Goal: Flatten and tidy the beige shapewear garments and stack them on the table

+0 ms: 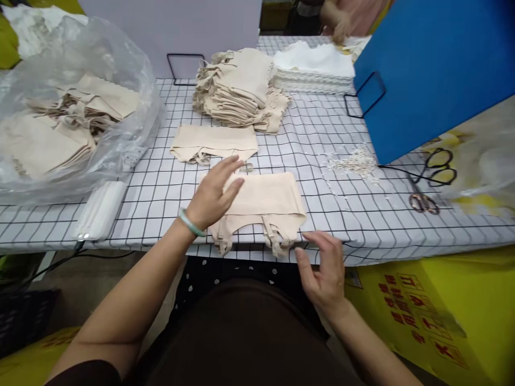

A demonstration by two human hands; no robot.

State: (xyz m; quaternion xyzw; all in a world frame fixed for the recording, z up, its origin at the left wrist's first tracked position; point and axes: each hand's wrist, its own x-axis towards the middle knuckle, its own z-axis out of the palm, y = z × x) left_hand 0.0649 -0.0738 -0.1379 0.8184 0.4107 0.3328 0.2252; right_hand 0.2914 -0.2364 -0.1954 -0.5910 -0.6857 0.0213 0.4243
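A beige strappy garment, like a camisole top [265, 194], lies flat at the table's front edge with its adjustable straps toward me. My left hand [215, 193], a pale green bangle at its wrist, is over the garment's left side with fingers extended and thumb apart. Whether it touches the cloth I cannot tell. Just off the lower right corner is my right hand [322, 271], fingers slightly bent, thumb apart, holding nothing. A second beige garment [215, 140] lies behind the first, its straps also facing me. Farther back rises a stack of beige garments [241, 80].
On the left, a clear plastic bag [132, 123] holds more beige garments, with a white power bank-like device [100, 210] before it. White folded cloths [314, 61], small white scraps [356, 163], black-handled scissors [440, 166] and a blue panel [434, 69] stand right. Across the table a person's hand [341, 29] shows.
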